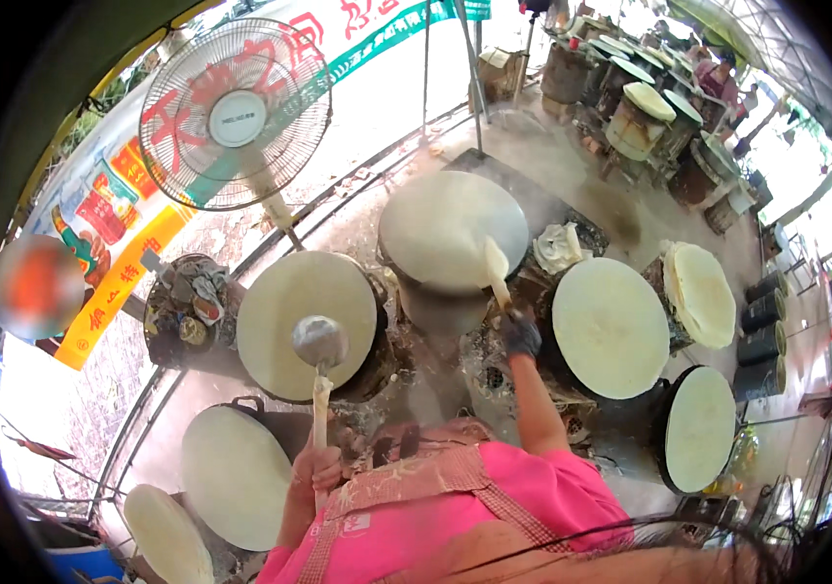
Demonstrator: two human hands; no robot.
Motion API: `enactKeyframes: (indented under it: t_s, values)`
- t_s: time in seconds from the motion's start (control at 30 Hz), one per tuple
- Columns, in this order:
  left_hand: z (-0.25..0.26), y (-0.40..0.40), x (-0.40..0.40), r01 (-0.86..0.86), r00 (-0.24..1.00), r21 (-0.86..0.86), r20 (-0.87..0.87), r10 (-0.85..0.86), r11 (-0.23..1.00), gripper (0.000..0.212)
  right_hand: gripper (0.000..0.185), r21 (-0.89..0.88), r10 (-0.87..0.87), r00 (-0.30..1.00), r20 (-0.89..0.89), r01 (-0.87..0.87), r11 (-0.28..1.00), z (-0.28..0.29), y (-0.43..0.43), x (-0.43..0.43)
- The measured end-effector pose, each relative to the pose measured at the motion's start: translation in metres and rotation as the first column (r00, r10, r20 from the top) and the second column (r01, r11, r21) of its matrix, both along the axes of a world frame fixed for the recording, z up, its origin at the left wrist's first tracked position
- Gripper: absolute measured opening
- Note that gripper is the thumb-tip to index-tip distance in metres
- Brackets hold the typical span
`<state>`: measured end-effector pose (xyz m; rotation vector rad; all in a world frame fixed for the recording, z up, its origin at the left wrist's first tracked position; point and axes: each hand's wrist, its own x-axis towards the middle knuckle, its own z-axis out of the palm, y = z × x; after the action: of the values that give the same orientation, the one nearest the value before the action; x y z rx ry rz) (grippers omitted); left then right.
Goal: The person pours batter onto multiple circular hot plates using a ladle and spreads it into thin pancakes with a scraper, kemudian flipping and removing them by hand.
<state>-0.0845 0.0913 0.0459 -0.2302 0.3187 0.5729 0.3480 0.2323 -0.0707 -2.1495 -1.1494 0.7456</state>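
Observation:
My left hand point(317, 467) is closed around the pale handle of a metal ladle point(321, 342), whose round bowl is above a griddle covered by a pale flatbread point(270, 321). My right hand point(521, 334), in a dark glove, grips a wooden-handled scraper point(497, 264) with a pale, batter-coated blade. The blade lies over the near right part of a round griddle point(452, 226), which carries a pale, steaming layer. To the right of my right hand, another griddle holds a thin round flatbread point(609, 328). What the ladle bowl contains is unclear.
A crumpled pale cloth or dough sheet point(558, 247) lies beside the middle griddle. Stacked flatbreads point(699, 294) stand farther right. More covered griddles point(237, 474) are at lower left. A standing fan point(237, 117) is at upper left. A person point(719, 82) is among distant stoves.

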Motion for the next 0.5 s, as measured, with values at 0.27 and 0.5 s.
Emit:
enactKeyframes:
  t_s: [0.27, 0.5]
  values:
    - [-0.011, 0.012, 0.028, 0.027, 0.998, 0.107, 0.062, -0.034, 0.994, 0.028, 0.042, -0.100, 0.220, 0.468, 0.856, -0.268, 0.958, -0.058, -0.003, 0.006]
    - [-0.021, 0.035, 0.051, -0.002, 0.986, -0.104, -0.169, -0.015, 0.995, 0.008, 0.036, -0.128, 0.235, 0.885, 0.401, -0.200, 0.971, -0.032, -0.015, 0.012]
